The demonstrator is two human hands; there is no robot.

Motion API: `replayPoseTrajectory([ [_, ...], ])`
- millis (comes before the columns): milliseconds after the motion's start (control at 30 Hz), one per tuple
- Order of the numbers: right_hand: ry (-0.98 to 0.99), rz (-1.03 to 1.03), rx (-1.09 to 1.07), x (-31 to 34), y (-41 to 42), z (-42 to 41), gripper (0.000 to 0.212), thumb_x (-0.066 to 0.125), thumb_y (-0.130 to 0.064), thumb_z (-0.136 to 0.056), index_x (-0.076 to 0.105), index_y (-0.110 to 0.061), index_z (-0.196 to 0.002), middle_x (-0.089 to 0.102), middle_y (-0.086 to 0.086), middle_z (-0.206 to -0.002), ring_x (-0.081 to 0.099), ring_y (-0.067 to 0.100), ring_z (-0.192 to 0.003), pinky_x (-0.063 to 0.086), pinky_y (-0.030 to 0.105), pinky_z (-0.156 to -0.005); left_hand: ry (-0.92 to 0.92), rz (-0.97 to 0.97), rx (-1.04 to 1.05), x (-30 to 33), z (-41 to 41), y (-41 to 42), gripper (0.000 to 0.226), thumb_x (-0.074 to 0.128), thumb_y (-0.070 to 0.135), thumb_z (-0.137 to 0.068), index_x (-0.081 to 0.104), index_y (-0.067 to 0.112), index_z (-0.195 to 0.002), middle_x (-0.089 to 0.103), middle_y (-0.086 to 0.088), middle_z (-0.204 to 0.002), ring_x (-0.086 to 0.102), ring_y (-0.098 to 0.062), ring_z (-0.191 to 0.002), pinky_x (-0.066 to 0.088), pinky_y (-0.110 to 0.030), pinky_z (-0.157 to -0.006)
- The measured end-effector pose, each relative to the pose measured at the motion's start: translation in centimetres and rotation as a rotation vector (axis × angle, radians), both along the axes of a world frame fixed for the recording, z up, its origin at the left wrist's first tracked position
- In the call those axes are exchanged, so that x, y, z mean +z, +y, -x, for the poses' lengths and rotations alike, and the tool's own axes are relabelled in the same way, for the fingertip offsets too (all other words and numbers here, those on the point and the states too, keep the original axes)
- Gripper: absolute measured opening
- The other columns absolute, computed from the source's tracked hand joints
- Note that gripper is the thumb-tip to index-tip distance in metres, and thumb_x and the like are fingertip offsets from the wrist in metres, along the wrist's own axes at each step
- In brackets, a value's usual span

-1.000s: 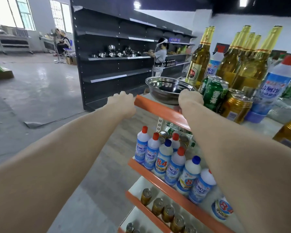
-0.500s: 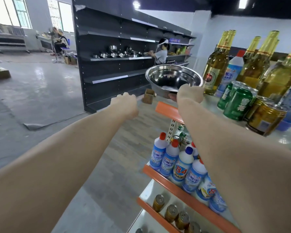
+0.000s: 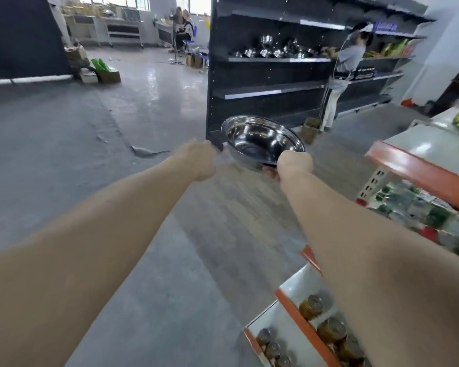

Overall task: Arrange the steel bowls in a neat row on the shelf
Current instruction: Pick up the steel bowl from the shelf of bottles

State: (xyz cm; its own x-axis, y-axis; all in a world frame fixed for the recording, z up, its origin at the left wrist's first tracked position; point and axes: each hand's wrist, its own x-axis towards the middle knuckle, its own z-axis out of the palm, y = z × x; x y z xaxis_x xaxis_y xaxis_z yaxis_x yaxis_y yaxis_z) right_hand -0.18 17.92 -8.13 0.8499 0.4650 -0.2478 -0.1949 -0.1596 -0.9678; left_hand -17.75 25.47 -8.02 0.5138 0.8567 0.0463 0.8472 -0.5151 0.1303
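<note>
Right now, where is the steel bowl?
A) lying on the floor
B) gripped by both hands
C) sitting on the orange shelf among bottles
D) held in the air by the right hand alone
D: the right hand grips the near rim of the bowl above the floor, while the left hand is apart from it, holding nothing.

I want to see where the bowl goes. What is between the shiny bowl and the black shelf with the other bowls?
In the head view, only bare grey floor lies between the steel bowl, held by the right hand, and the black shelf.
</note>
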Motion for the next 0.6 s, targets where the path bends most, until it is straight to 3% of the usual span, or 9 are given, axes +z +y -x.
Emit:
replayPoseTrajectory([
  [167, 0.073, 0.118, 0.063, -6.2, 2.1, 2.7, 0.048, 0.038, 0.006, -0.088, 0.046, 0.0, -0.135, 0.065, 0.024, -0.112, 0.062, 0.031, -0.044, 0.041, 0.021, -0.028, 0.09, 0.081, 0.072, -5.2, 2.6, 0.7, 0.051, 0.055, 0.023, -0.089, 0.041, 0.007, -0.135, 0.046, -0.019, -0.137, 0.048, -0.04, -0.125, 0.044, -0.046, -0.095],
  [267, 0.059, 0.205, 0.095, -8.5, 3.5, 2.3, 0.05, 0.04, 0.006, -0.086, 0.047, -0.001, -0.135, 0.062, 0.025, -0.124, 0.066, 0.037, -0.056, 0.04, 0.02, -0.026, 0.075, 0.145, 0.087, -7.8, 2.3, 1.4, 0.054, 0.055, 0.024, -0.088, 0.038, 0.009, -0.137, 0.046, -0.017, -0.134, 0.048, -0.04, -0.123, 0.045, -0.045, -0.092],
  [500, 0.066, 0.295, 0.11, -10.7, 9.0, -1.8, 0.052, 0.041, 0.006, -0.086, 0.045, -0.006, -0.136, 0.061, 0.019, -0.128, 0.072, 0.044, -0.086, 0.041, 0.022, -0.025, 0.039, 0.174, 0.074, -10.4, -1.5, 6.3, 0.057, 0.056, 0.024, -0.085, 0.037, 0.012, -0.137, 0.046, -0.016, -0.132, 0.046, -0.039, -0.123, 0.043, -0.045, -0.094],
  [600, 0.062, 0.294, 0.099, -11.3, 12.2, -4.5, 0.051, 0.042, 0.006, -0.085, 0.046, -0.005, -0.134, 0.061, 0.021, -0.127, 0.072, 0.043, -0.08, 0.041, 0.022, -0.025, 0.06, 0.18, 0.079, -10.5, -3.9, 9.6, 0.061, 0.056, 0.024, -0.085, 0.034, 0.012, -0.141, 0.045, -0.016, -0.133, 0.045, -0.039, -0.123, 0.043, -0.045, -0.093],
])
